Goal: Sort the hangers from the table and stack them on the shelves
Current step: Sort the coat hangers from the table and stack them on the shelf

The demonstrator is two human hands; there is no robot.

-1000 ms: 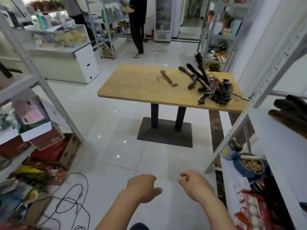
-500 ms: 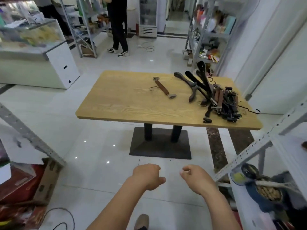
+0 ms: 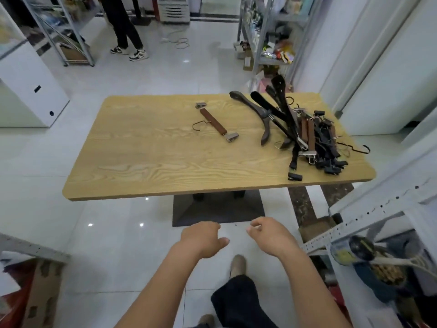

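One hanger pile [image 3: 307, 131] is lying on the worktop [image 3: 153, 162]; left hand [image 3: 203, 237] and right hand [image 3: 269, 235] are hovering, grips loosely curled, empty.

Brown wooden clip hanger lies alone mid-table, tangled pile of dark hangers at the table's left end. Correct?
No: head view shows the tangled pile of dark hangers at the right end of the light wooden table. The brown wooden clip hanger does lie alone mid-table.

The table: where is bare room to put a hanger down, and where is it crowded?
The table is bare across its left half. A strip lies free between the lone brown clip hanger and the hanger pile, which crowds the right end.
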